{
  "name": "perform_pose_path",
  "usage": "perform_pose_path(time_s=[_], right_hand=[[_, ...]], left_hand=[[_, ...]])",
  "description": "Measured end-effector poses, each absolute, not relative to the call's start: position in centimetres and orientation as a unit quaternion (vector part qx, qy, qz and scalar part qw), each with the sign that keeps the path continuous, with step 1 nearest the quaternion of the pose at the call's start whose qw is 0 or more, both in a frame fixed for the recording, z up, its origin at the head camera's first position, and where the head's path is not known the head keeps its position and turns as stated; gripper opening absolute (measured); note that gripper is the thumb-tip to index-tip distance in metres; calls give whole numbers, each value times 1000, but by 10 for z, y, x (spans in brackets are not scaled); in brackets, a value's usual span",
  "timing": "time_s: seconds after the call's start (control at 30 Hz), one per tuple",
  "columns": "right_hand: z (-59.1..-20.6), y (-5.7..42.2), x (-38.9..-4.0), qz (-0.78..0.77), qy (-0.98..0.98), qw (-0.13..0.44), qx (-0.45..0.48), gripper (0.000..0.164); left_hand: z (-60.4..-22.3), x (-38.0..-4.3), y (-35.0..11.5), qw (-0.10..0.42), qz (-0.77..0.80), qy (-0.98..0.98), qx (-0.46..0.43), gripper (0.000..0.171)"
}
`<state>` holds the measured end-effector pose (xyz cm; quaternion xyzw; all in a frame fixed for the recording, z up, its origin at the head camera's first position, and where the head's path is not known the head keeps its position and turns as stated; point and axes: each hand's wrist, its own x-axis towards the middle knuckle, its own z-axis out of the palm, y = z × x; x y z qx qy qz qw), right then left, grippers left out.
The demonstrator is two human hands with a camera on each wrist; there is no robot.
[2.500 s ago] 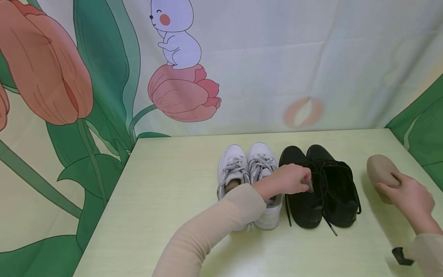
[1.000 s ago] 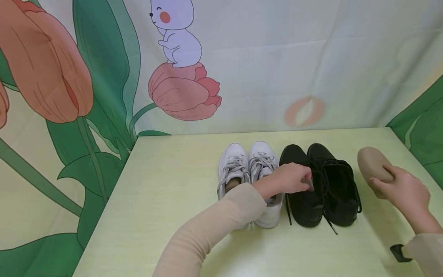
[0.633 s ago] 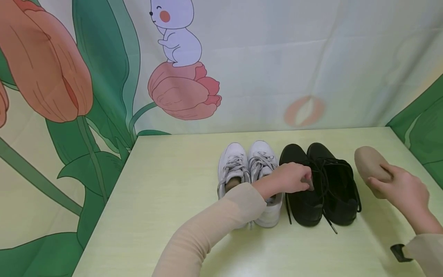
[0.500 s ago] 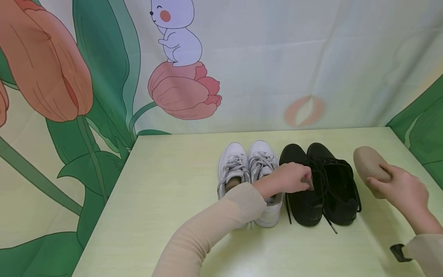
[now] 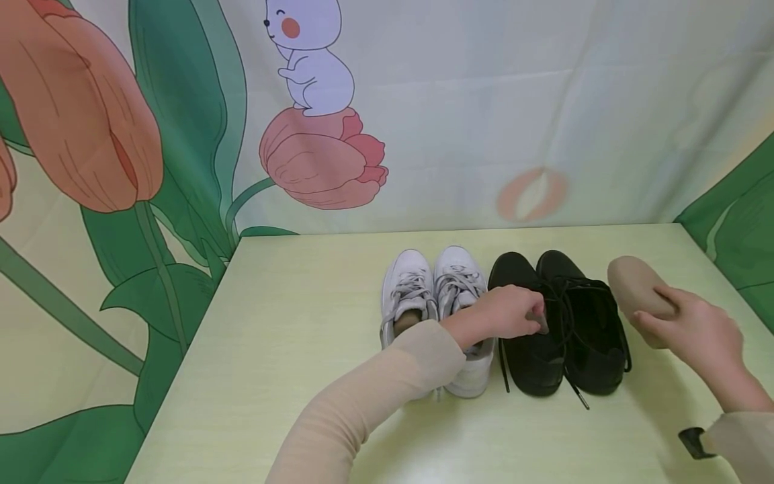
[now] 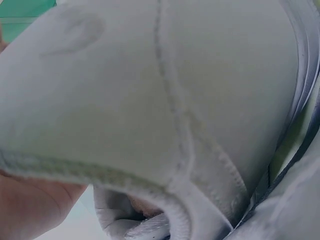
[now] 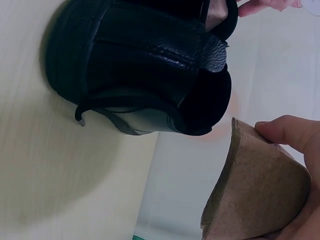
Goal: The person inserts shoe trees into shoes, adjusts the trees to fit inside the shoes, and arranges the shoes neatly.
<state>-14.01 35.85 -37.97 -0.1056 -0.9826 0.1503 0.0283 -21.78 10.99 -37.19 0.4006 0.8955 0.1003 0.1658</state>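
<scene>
My left hand [image 5: 508,312] reaches over a pair of white sneakers [image 5: 456,269] to the left one of two black lace-up shoes [image 5: 535,370]. Its curled fingers pinch that shoe at the tongue, where a small greyish patch shows. In the left wrist view a sneaker's white side [image 6: 120,100] fills most of the picture. My right hand [image 5: 695,329] grips a beige, toe-shaped shoe insert [image 5: 637,282], held up off the table just right of the other black shoe [image 5: 595,366]. From the right wrist, the insert [image 7: 260,185] looks hollow with an uneven rim.
Both pairs stand side by side on a pale yellow table [image 5: 290,323], toes toward the back. A printed cloth [image 5: 435,148] with tulips and a white animal hangs behind the table. Black laces [image 5: 574,393] trail onto the tabletop. A small black piece [image 5: 695,444] sits at my right cuff.
My right hand has moved left with the shoe insert, bringing it close beside the right black shoe. The left hand keeps its place at the left black shoe.
</scene>
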Motion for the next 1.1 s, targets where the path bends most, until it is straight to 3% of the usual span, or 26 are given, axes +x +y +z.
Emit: perform_pose_path(time_s=[1.1], right_hand=[[-371, 343, -135, 154, -985, 22, -79, 71]], left_hand=[[-371, -217, 108, 161, 98, 895, 405, 20]])
